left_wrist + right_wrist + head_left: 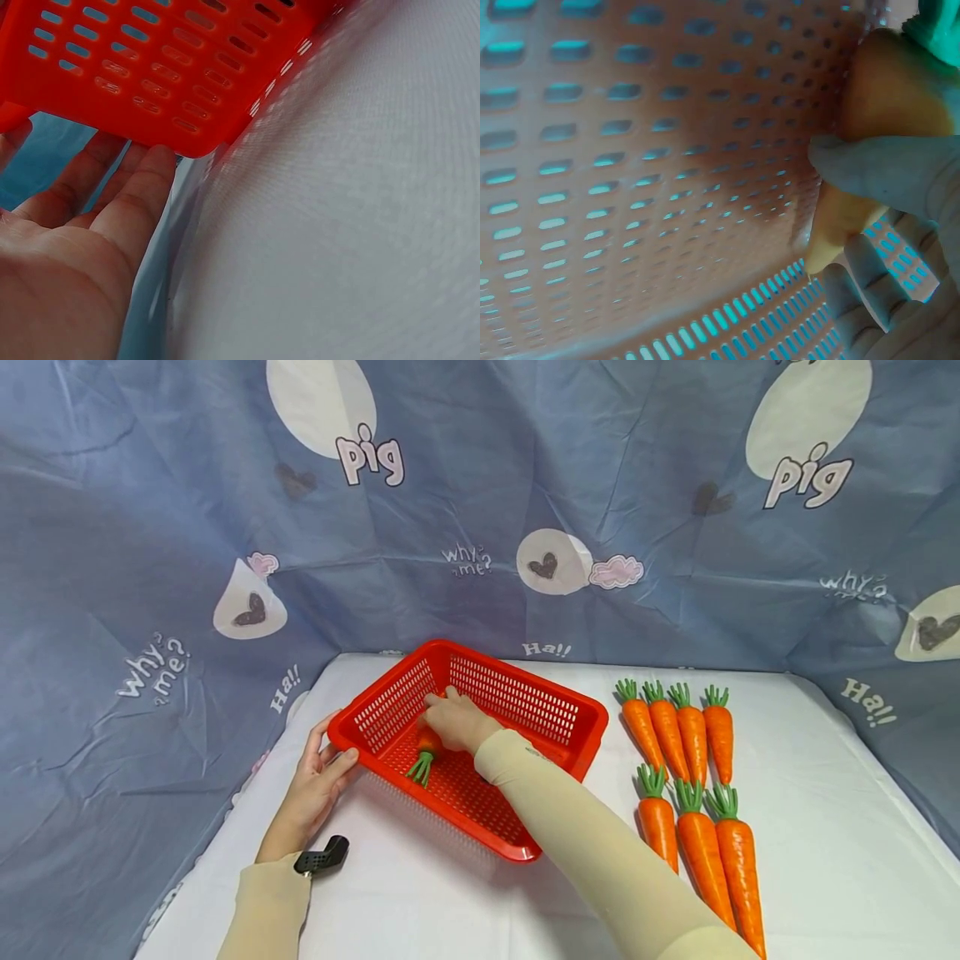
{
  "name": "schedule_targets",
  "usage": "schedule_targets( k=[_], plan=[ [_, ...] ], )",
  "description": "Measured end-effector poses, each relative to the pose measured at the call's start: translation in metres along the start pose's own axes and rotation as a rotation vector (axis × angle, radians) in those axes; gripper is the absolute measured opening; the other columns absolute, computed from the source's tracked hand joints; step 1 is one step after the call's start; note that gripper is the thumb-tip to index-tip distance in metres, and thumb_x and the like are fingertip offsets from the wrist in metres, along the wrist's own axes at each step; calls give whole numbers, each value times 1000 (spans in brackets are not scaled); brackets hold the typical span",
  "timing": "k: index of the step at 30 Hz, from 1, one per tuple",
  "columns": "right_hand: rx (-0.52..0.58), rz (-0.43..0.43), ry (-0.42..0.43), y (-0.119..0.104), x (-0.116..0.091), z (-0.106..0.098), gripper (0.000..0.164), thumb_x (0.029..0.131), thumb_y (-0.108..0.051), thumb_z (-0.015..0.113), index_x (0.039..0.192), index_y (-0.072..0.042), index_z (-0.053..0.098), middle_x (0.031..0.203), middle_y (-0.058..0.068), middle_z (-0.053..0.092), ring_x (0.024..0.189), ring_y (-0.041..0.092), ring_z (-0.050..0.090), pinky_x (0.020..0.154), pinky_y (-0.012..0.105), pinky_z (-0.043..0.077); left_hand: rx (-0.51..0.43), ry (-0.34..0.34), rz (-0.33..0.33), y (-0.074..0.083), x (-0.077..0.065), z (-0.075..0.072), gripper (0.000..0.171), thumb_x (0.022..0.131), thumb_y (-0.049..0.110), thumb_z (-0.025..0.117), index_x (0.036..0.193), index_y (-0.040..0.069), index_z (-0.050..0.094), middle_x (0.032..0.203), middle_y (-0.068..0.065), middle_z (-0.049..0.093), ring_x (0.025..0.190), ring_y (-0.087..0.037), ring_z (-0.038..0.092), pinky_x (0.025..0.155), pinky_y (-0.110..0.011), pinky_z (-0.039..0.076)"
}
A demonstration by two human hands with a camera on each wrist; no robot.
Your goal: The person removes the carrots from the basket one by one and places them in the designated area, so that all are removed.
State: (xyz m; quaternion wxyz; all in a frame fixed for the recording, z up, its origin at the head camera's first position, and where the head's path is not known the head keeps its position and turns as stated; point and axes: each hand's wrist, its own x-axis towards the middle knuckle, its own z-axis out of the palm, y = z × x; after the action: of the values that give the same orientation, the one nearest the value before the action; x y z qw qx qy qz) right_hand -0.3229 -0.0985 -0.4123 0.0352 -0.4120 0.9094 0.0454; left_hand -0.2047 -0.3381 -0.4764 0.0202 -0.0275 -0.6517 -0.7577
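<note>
A red plastic basket (480, 835) with slotted walls stands at an angle on the white table. My left hand (315, 789) grips its left corner, thumb over the rim and the other fingers against the outside; the left wrist view shows those fingers (142, 187) below the slotted wall. Inside the basket, my right hand (461, 722) holds an orange carrot (429, 742) with a green top. The carrot's top points toward me, and the hand hides much of its body. In the right wrist view the thumb (870, 165) lies across the carrot (892, 97).
On the right, several carrots lie in two rows, a back row (692, 735) and a front row (701, 852), tops pointing away from me. The white table (840, 827) extends beyond them. A blue printed cloth (450, 510) hangs behind and along the sides.
</note>
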Motion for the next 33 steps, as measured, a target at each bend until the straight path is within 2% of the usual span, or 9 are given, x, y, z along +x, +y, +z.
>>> schedule_targets(
  k=[3, 6, 9, 12, 20, 26, 30, 33],
  plan=[
    [-1, 5, -3, 2, -1, 0, 39, 106, -10, 66, 137, -33, 75, 153, 5, 58, 122, 30, 52, 102, 39, 54, 4, 2, 8, 1, 2, 0, 69, 109, 9, 61, 165, 29, 26, 151, -4, 50, 128, -9, 67, 101, -22, 60],
    [11, 15, -12, 5, -1, -1, 40, 106, -10, 66, 139, -33, 73, 163, 6, 51, 135, 34, 51, 113, 46, 52, 3, 3, 14, 0, 3, 1, 69, 108, 8, 61, 165, 28, 28, 149, -2, 53, 128, -10, 67, 101, -23, 60],
    [8, 17, -14, 6, -2, -1, 41, 106, -10, 66, 139, -34, 73, 165, 6, 50, 140, 34, 50, 117, 49, 50, 0, 10, 17, -2, 3, 3, 68, 108, 7, 61, 164, 27, 29, 147, -1, 55, 127, -10, 67, 101, -23, 60],
    [-22, 11, 1, 7, -4, -2, 39, 106, -12, 67, 136, -35, 75, 162, 5, 53, 137, 33, 53, 114, 48, 52, -6, 16, 14, -3, 2, 4, 67, 108, 7, 62, 163, 26, 30, 146, -2, 56, 127, -11, 68, 101, -24, 61],
    [-56, -6, 66, 8, -10, -9, 34, 103, -12, 71, 128, -35, 80, 134, -2, 69, 119, 26, 61, 102, 43, 58, -12, 11, 12, -2, 1, 4, 67, 108, 6, 61, 164, 26, 29, 145, 0, 56, 126, -11, 68, 101, -24, 61],
    [-74, -20, 75, 10, -14, -14, 38, 96, -12, 80, 128, -33, 79, 132, -2, 71, 117, 24, 63, 97, 37, 60, -7, 8, 7, -1, -1, 4, 68, 108, 7, 61, 164, 27, 28, 145, 1, 55, 125, -8, 68, 101, -23, 60],
    [-73, -25, 71, 11, -17, -20, 41, 91, -19, 87, 129, -32, 79, 128, -1, 72, 117, 23, 65, 98, 35, 60, -11, 8, 16, 0, -1, 3, 68, 108, 6, 60, 164, 26, 28, 145, 1, 56, 125, -8, 68, 101, -23, 60],
    [-32, -20, 76, 12, -18, -25, 42, 88, -26, 91, 129, -28, 79, 125, -3, 74, 118, 21, 68, 98, 36, 60, -14, 10, 22, 0, -1, 3, 68, 108, 5, 60, 164, 26, 28, 146, 2, 56, 124, -6, 67, 101, -22, 60]
  ],
)
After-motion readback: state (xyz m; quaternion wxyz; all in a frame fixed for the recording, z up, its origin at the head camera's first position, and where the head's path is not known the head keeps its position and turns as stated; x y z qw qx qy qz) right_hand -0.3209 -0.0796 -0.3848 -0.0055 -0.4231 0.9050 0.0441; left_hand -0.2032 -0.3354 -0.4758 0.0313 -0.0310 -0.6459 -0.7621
